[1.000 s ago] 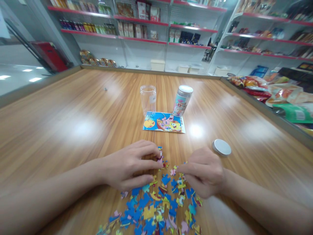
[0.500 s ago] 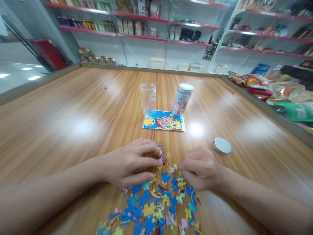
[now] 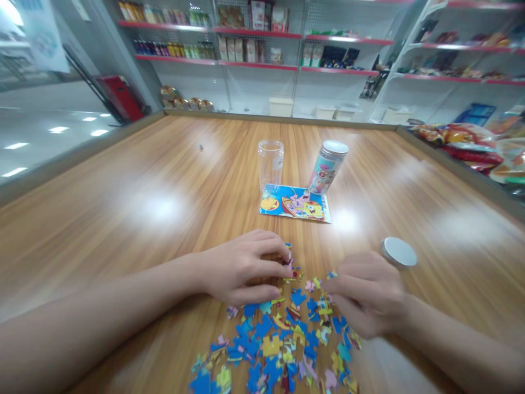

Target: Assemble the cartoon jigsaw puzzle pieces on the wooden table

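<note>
A heap of loose puzzle pieces (image 3: 283,345), mostly blue with yellow and pink, lies on the wooden table (image 3: 123,208) in front of me. My left hand (image 3: 246,268) rests at the heap's far left edge, fingers pinched on a small piece near its fingertips. My right hand (image 3: 369,295) hovers over the heap's right side, fingers curled together and pressed on pieces there; what it holds is hidden. A cartoon picture card (image 3: 294,203) lies flat beyond the heap.
Behind the card stand a clear open plastic jar (image 3: 270,162) and a printed tube with a silver cap (image 3: 327,166). A silver lid (image 3: 398,252) lies right of my right hand. Shelves of packaged goods line the back; snack bags sit at the right edge.
The view has swung, so everything sits further right in frame. Both hands stay at the heap; the right hand has dropped slightly lower over the pieces.
</note>
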A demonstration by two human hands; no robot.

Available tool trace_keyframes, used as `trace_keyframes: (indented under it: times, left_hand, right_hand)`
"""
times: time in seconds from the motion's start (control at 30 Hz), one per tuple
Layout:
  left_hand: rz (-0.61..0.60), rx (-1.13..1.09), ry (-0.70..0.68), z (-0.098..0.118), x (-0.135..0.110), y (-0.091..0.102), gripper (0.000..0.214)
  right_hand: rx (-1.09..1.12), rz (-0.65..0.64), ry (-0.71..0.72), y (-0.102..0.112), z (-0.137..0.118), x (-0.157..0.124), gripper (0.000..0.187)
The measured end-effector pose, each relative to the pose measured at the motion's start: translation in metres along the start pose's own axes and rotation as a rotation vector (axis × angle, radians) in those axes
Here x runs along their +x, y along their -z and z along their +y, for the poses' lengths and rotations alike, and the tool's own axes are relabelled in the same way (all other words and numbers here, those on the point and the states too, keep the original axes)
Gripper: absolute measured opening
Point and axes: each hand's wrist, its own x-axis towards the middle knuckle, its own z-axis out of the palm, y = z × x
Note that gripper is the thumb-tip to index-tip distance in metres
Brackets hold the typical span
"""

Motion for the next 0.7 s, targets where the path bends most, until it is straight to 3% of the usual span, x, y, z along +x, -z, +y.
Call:
trace_keyframes:
  times: [0.2,0.3,0.37,0.5,0.7]
  left_hand:
    - [-0.018,0.001,0.019,-0.001,0.000,-0.002,0.034]
    - [-0.010,-0.008,0.011,0.001,0.000,-0.001,0.034]
    - [-0.010,-0.015,0.007,0.001,-0.001,-0.001,0.035]
    - [-0.022,-0.018,0.011,-0.001,-0.005,-0.001,0.035]
    - [-0.030,-0.008,0.017,-0.002,-0.005,-0.001,0.036]
  right_hand:
    - [-0.028,0.126,0.046,0.005,-0.006,0.003,0.028]
    - [-0.059,0.116,-0.083,-0.002,-0.003,0.002,0.029]
    - [-0.048,-0.020,-0.190,-0.006,0.001,0.001,0.030]
    - [-0.051,-0.291,-0.300,-0.007,0.005,0.003,0.014]
    - [-0.145,-0.378,-0.494,-0.004,0.000,0.011,0.012]
